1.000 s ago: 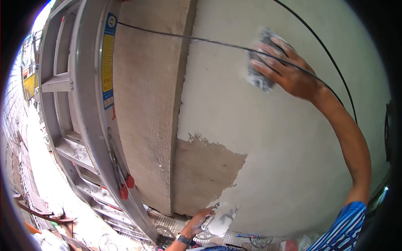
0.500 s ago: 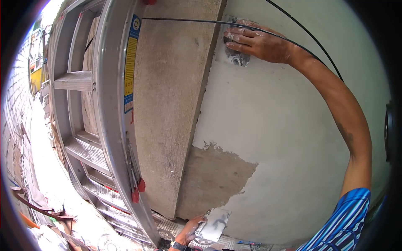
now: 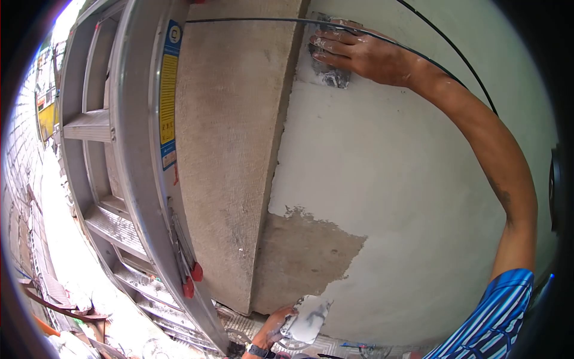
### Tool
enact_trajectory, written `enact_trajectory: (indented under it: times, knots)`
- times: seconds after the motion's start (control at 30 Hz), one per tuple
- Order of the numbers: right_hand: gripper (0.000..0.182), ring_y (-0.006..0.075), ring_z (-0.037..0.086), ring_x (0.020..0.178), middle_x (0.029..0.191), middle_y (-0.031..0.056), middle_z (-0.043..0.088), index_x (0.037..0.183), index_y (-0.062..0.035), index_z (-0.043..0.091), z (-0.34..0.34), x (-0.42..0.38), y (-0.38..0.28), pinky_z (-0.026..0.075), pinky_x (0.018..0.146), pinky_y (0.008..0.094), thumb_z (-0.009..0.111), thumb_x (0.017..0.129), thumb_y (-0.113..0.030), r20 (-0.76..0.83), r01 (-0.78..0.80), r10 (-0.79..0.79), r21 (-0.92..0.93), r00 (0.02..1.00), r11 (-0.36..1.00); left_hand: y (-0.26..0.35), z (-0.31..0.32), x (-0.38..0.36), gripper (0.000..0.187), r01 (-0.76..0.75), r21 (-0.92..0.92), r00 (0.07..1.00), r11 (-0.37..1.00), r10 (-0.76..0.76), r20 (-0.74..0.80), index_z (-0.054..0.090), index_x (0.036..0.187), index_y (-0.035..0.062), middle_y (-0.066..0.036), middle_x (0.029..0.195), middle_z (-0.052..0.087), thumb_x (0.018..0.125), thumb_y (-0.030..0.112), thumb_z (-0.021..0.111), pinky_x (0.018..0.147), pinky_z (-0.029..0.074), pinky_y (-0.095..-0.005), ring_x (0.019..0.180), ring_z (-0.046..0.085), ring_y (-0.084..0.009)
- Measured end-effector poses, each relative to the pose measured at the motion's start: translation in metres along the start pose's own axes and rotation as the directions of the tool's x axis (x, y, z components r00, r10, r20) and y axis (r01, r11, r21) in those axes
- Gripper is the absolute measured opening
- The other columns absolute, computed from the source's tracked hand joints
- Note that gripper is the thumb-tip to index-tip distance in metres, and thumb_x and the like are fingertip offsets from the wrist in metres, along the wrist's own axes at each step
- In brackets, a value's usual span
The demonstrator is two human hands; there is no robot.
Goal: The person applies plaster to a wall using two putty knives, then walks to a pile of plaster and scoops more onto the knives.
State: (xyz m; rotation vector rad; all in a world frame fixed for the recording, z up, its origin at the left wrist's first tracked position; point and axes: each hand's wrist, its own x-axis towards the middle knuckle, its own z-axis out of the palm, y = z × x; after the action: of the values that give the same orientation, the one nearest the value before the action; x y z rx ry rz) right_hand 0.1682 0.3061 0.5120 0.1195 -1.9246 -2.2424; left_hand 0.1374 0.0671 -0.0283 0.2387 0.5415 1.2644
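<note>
High on the plastered wall point(image 3: 388, 179), my right hand point(image 3: 373, 57) presses a flat, putty-smeared metal blade point(image 3: 332, 76) against the surface beside the concrete column's edge. A thin black cable crosses over that hand. Low in the view, my left hand point(image 3: 276, 326) grips a small flat board point(image 3: 309, 317) loaded with white putty. Its fingertips curl round the board's left side. Between the two hands lies a bare brown-grey patch point(image 3: 305, 254) with ragged edges, surrounded by pale coating.
An aluminium ladder point(image 3: 140, 119) stands at the left, near the rough concrete column point(image 3: 230, 131). Another black cable point(image 3: 454, 51) hangs at the upper right. Patterned tiles point(image 3: 239, 323) show at the bottom, and a dark round object point(image 3: 555, 190) sits at the right edge.
My right hand and its blade have shifted slightly left and up. The ladder and column appear further left as the view moves. My left hand still holds the putty board low down.
</note>
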Motion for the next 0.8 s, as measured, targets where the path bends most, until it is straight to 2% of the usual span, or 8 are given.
enact_trajectory:
  times: [0.13,0.23,0.3,0.4,0.53,0.63,0.73,0.8]
  knots:
    - [0.06,0.0162,0.034,0.141,0.153,0.0027,0.036,0.144,-0.0171,0.041,-0.009,-0.025,-0.001,0.03,0.12,0.0322,0.057,0.089,-0.002,0.012,0.016,-0.016,0.0,1.0,1.0,0.006,0.016,-0.001,0.04,0.0,-0.01,1.0,1.0,0.0,-0.014,0.051,0.126,-0.01,-0.016,0.107,0.067,0.089,0.005,0.05,0.08,0.057,-0.0306,0.087,0.069,-0.0212]
    - [0.064,0.0184,0.036,0.14,0.152,0.0032,0.038,0.143,-0.0153,0.042,-0.017,-0.055,-0.003,0.031,0.12,0.034,0.06,0.084,0.002,0.043,-0.028,0.023,0.13,0.999,0.991,0.006,0.02,0.004,0.036,0.006,0.028,1.0,1.0,-0.006,-0.029,0.053,0.123,-0.0097,-0.015,0.106,0.067,0.09,0.004,0.052,0.079,0.057,-0.0298,0.087,0.069,-0.0202]
    - [0.064,0.0198,0.037,0.139,0.151,0.0035,0.04,0.143,-0.0149,0.043,-0.018,-0.074,-0.004,0.032,0.119,0.0349,0.061,0.084,0.002,0.043,-0.042,0.034,0.18,0.998,0.983,0.009,0.026,0.006,0.034,0.029,0.067,0.999,0.997,-0.028,-0.025,0.053,0.121,-0.0093,-0.015,0.106,0.066,0.09,0.004,0.053,0.078,0.057,-0.0292,0.086,0.069,-0.0193]
    - [0.063,0.0213,0.039,0.139,0.149,0.0038,0.042,0.142,-0.0146,0.044,-0.023,-0.104,-0.004,0.033,0.119,0.0364,0.06,0.083,0.002,0.077,-0.069,0.054,0.209,0.996,0.975,0.007,0.025,0.016,0.043,0.069,0.125,0.997,0.99,-0.067,-0.025,0.048,0.129,-0.0101,-0.017,0.115,0.064,0.089,0.006,0.054,0.084,0.056,-0.0312,0.093,0.068,-0.0213]
    - [0.062,0.0225,0.04,0.138,0.148,0.004,0.044,0.141,-0.0143,0.045,-0.036,-0.141,-0.003,0.033,0.119,0.0385,0.059,0.083,0.002,0.12,-0.102,0.074,0.248,0.99,0.963,-0.002,0.023,0.03,0.04,0.09,0.165,0.996,0.982,-0.09,-0.005,0.051,0.126,-0.0091,-0.014,0.112,0.065,0.09,0.007,0.054,0.08,0.058,-0.0298,0.092,0.068,-0.0192]
    - [0.06,0.0186,0.043,0.136,0.146,0.0028,0.046,0.139,-0.0163,0.047,-0.049,-0.167,-0.002,0.036,0.118,0.0346,0.063,0.083,-0.001,0.154,-0.119,0.083,0.243,0.985,0.963,-0.004,0.032,0.033,0.037,0.114,0.178,0.993,0.977,-0.112,-0.02,0.052,0.124,-0.0074,-0.013,0.109,0.065,0.09,0.008,0.055,0.078,0.058,-0.0291,0.091,0.068,-0.0181]
    - [0.052,0.0234,0.042,0.137,0.143,0.0066,0.05,0.136,-0.0129,0.052,-0.061,-0.202,0.002,0.033,0.118,0.0435,0.06,0.084,-0.005,0.178,-0.121,0.074,0.271,0.981,0.955,-0.007,0.032,0.036,0.037,0.146,0.202,0.989,0.969,-0.145,-0.019,0.053,0.123,-0.0058,-0.011,0.107,0.065,0.09,0.01,0.057,0.077,0.058,-0.0281,0.089,0.068,-0.0173]
    - [0.05,0.0259,0.043,0.136,0.14,0.0079,0.052,0.138,-0.0118,0.05,-0.073,-0.227,0.013,0.034,0.114,0.0473,0.055,0.088,-0.009,0.196,-0.058,0.007,0.259,0.981,0.964,-0.008,0.029,0.038,0.036,0.165,0.19,0.986,0.968,-0.167,-0.008,0.054,0.122,-0.0049,-0.011,0.107,0.065,0.089,0.012,0.058,0.075,0.057,-0.0273,0.088,0.067,-0.0166]
